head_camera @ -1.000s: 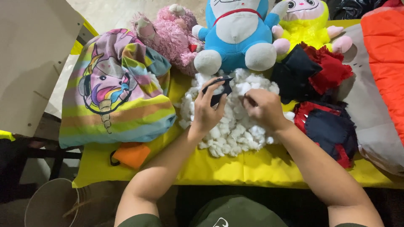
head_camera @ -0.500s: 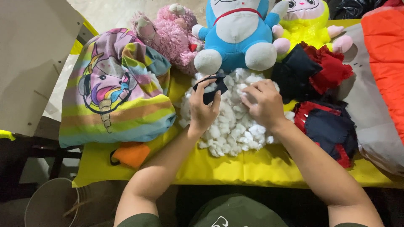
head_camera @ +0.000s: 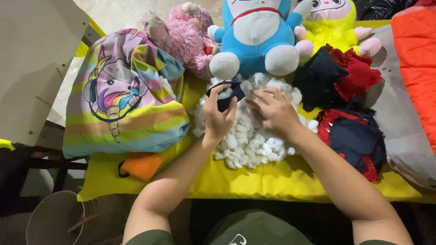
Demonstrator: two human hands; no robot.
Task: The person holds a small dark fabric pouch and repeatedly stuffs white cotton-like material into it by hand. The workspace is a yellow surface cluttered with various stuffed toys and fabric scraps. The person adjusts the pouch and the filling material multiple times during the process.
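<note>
My left hand pinches a small dark fabric shell above a heap of white stuffing on the yellow-covered worktop, while my right hand rests on the heap with fingers curled into the fluff, gathering a tuft. A blue-and-white plush toy sits just behind the heap, a pink one to its left. A striped unicorn pillow lies at left, dark-and-red fabric pieces at right.
</note>
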